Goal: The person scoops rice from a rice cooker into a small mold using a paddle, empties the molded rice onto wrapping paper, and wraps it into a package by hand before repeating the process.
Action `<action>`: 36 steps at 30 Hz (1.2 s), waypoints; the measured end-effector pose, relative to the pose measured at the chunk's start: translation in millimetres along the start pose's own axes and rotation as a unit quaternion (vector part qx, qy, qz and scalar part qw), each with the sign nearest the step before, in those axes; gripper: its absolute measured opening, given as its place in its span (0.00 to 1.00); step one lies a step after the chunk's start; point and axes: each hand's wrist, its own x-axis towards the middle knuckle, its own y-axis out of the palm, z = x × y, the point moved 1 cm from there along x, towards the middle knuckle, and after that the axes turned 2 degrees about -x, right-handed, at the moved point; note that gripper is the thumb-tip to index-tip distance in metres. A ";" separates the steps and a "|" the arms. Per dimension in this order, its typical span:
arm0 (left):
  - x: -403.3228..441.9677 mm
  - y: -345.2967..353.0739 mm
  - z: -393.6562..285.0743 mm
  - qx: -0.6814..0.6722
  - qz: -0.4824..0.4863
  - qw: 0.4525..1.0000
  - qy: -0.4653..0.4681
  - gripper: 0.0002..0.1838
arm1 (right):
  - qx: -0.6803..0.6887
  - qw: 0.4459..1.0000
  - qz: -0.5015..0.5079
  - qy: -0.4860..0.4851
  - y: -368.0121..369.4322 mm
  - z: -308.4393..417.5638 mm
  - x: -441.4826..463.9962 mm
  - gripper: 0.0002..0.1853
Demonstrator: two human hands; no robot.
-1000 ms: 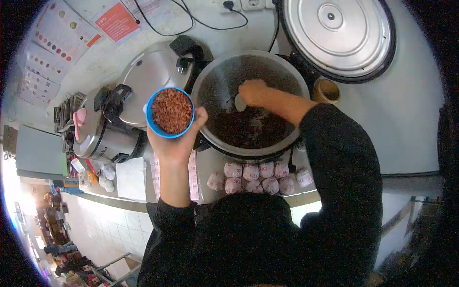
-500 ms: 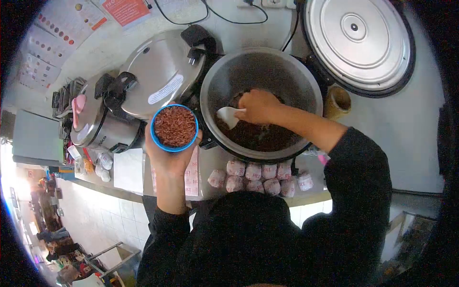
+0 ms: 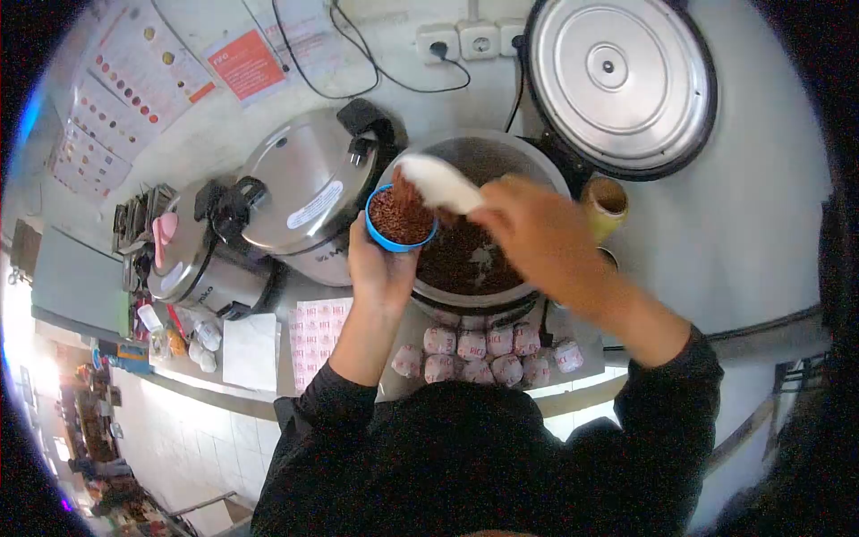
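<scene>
Cupped in my left hand is a small blue bowl filled with reddish-brown rice. My right hand, blurred by motion, grips a white rice paddle whose blade is tilted over the bowl, with rice between blade and bowl. Behind the paddle stands an open rice cooker, dark rice in its pot and its round metal lid raised. My right forearm crosses the cooker's right side and hides part of it.
Several wrapped rice packets sit along the counter front, near printed wrapping paper and white sheets. Two closed cookers, one a large steel cooker, stand at left. A yellowish cup is right of the open cooker.
My right hand has lifted the paddle out of the pot and brought it over the bowl. My left hand has moved the bowl right, to the cooker's rim. The view has shifted.
</scene>
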 end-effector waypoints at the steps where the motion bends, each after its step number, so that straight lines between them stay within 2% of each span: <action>1: -4.2 13.0 4.0 -0.002 -0.001 1.000 -0.011 0.24 | -0.041 0.999 0.010 -0.026 3.7 13.5 -12.1 0.11; 2: -8.9 27.3 6.0 -0.005 -0.054 0.999 -0.003 0.24 | -0.082 0.995 0.022 -0.052 9.7 24.3 -23.8 0.08; 3: -2.7 22.9 10.9 -0.032 -0.025 0.999 -0.001 0.24 | -0.085 0.995 0.017 -0.050 23.0 30.5 -37.7 0.08; 5: 2.1 23.0 15.2 -0.029 -0.033 0.999 -0.019 0.24 | -0.197 0.978 0.018 -0.069 48.9 35.6 -59.7 0.13; 7: 16.5 12.6 21.9 -0.019 -0.008 1.000 -0.019 0.24 | -0.175 0.982 0.020 -0.062 31.3 25.1 -47.0 0.10; 10: 29.9 16.6 26.6 0.007 0.023 1.000 0.007 0.24 | -0.125 0.989 -0.035 -0.067 4.9 -7.8 -26.0 0.10; 12: 46.1 13.5 30.7 -0.002 0.030 0.999 0.017 0.24 | -0.095 0.988 -0.096 0.074 -6.9 -27.6 -14.2 0.11; 13: 52.3 13.1 32.5 -0.009 0.038 0.999 0.021 0.23 | -0.097 0.988 -0.095 0.074 -7.6 -39.0 -9.3 0.11; 14: 55.6 14.3 34.1 -0.015 0.047 0.998 0.025 0.23 | 0.111 0.971 0.014 0.210 0.8 -55.8 -6.2 0.14; 15: 55.2 20.3 35.6 -0.017 0.048 0.998 0.026 0.23 | 0.310 0.883 0.122 0.330 11.4 -66.2 -6.4 0.18; 17: 49.3 31.8 40.8 -0.007 -0.007 1.000 0.025 0.22 | 0.109 0.969 0.091 0.204 40.5 -54.3 -6.2 0.24; 18: 37.4 42.1 40.1 0.014 -0.013 1.000 0.007 0.21 | 0.026 0.978 0.075 0.196 61.6 -44.1 -12.7 0.29; 19: 18.4 60.3 36.7 0.049 -0.015 0.998 0.028 0.20 | 0.028 0.964 0.029 0.263 84.6 -37.7 -15.8 0.32; 21: 15.6 59.4 30.6 0.085 -0.024 0.991 0.096 0.19 | 0.018 0.954 0.057 0.294 80.7 -16.9 -14.5 0.33; 24: 19.0 50.9 22.2 0.159 0.014 0.979 0.127 0.18 | 0.022 0.954 0.091 0.285 79.6 -6.6 -10.3 0.33; 27: 23.0 44.9 20.5 0.171 -0.007 0.978 0.116 0.17 | -0.018 0.957 0.100 0.271 75.5 -10.4 -3.8 0.33; 29: 30.4 31.8 19.0 0.150 -0.031 0.984 0.089 0.18 | -0.020 0.954 0.136 0.267 63.7 -19.5 1.8 0.33; 31: 46.1 1.3 15.5 0.046 -0.012 0.998 0.044 0.18 | -0.019 0.948 0.173 0.266 51.2 -30.5 -0.7 0.33; 32: 51.6 -14.7 5.3 0.016 0.007 0.999 0.043 0.20 | 0.066 0.948 0.160 0.266 45.5 -36.8 -3.3 0.31; 33: 35.8 -13.8 -14.5 0.001 -0.037 0.999 0.034 0.21 | 0.152 0.940 0.149 0.265 44.9 -39.0 -4.9 0.31; 35: 15.8 -44.7 -54.5 -0.076 -0.039 0.995 0.050 0.21 | 0.146 0.949 0.081 0.266 54.4 -34.0 -6.3 0.29; 36: 1.0 -62.4 -72.6 -0.095 -0.043 0.993 0.063 0.21 | 0.171 0.955 0.072 0.233 61.1 -26.7 -4.3 0.28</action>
